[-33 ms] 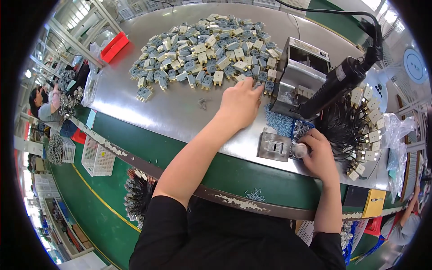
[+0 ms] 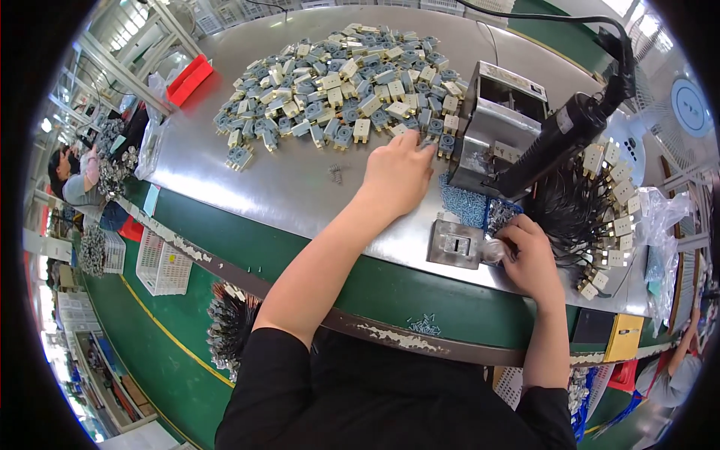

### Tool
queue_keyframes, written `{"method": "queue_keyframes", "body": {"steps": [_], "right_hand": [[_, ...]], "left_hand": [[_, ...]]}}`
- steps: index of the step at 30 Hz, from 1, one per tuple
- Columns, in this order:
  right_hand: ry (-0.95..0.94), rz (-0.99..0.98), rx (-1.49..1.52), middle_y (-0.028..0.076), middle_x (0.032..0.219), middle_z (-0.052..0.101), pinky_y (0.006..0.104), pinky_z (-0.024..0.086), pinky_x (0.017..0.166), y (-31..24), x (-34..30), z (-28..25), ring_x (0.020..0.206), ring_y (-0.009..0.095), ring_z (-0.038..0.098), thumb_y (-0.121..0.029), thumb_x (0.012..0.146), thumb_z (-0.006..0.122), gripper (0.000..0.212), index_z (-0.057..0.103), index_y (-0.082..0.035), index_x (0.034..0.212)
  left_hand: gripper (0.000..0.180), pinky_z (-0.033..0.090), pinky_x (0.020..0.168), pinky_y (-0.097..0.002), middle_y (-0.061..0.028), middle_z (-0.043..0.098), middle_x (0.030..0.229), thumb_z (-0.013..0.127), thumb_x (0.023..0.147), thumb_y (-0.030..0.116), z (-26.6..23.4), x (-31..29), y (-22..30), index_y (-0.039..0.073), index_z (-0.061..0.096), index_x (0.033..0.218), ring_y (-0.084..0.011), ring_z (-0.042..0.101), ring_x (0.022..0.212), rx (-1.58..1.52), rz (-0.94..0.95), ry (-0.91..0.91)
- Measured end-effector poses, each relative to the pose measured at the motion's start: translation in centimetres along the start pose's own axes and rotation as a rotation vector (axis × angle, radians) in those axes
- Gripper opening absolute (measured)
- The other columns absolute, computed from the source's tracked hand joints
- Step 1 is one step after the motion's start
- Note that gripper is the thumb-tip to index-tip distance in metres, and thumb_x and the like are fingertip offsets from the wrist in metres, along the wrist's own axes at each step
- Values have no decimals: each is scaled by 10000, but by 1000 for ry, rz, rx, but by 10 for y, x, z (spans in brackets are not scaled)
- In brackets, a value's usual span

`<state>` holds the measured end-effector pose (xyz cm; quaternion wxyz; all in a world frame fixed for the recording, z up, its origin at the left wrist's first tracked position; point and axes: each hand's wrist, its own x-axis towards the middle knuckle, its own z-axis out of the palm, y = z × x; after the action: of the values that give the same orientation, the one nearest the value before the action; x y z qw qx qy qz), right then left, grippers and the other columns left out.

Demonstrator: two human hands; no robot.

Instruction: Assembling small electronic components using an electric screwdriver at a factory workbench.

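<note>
My left hand reaches to the near right edge of a large pile of grey-and-cream plug housings. Its fingers are bent and close together among the nearest pieces; what lies in the fingertips is mostly hidden. Low on the right, my right hand curls its fingers round a shiny, whitish round knob. This knob is beside a squat metal block with a dark slot on top. Just behind them are loose small screws and a blue tray of small metal parts.
A metal box-like fixture stands behind my right hand, with a black powered screwdriver slanting across it. Black cables with cream plugs lie to the right. More screws sit near the bench edge. Another person works at far left.
The round knob in my right hand has shifted slightly left, closer to the metal block. My left hand stays at the pile's edge.
</note>
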<state>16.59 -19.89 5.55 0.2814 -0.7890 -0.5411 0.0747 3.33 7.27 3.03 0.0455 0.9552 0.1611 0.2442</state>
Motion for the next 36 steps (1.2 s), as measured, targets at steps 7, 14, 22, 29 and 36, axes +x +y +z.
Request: {"method": "queue_keyframes", "body": {"steps": [7,14,22,29,36], "right_hand": [[43,-56,-32,113,979,642,452,517,789,-4,-2,-4,872,365,617,-56,841,772,136,708,-39,959],[6,-32,-23,128,931,628,441,504,786,2,-4,1,894,360,620,9,820,746,137,688,-16,941],[203,-106,161,149,903,638,388,528,717,4,-3,5,807,368,659,62,825,722,200,644,6,1000],[279,-27,195,90,857,658,308,500,713,15,-15,12,732,186,609,14,964,687,45,650,4,987],[292,-86,198,89,862,684,302,514,732,15,-14,9,754,178,639,-20,982,699,53,662,14,999]], "left_hand": [[339,586,797,-413,-97,716,1053,805,850,236,-31,-40,7,99,723,1150,-311,714,940,-47,-95,-136],[504,559,756,-289,-108,669,1148,718,1019,265,-57,-74,16,-10,563,1413,-181,678,958,-1208,-460,-236],[612,527,729,-333,-175,615,1334,539,1123,343,-56,-88,36,-53,391,1564,-224,650,1012,-2187,-239,-331],[619,557,784,-338,-165,647,1246,544,1125,321,-58,-80,48,-43,360,1591,-215,658,1024,-2079,-219,-327],[554,584,837,-322,-125,670,1213,689,1011,65,-56,-62,59,-1,503,1529,-200,687,1039,-1379,-401,-219]]}}
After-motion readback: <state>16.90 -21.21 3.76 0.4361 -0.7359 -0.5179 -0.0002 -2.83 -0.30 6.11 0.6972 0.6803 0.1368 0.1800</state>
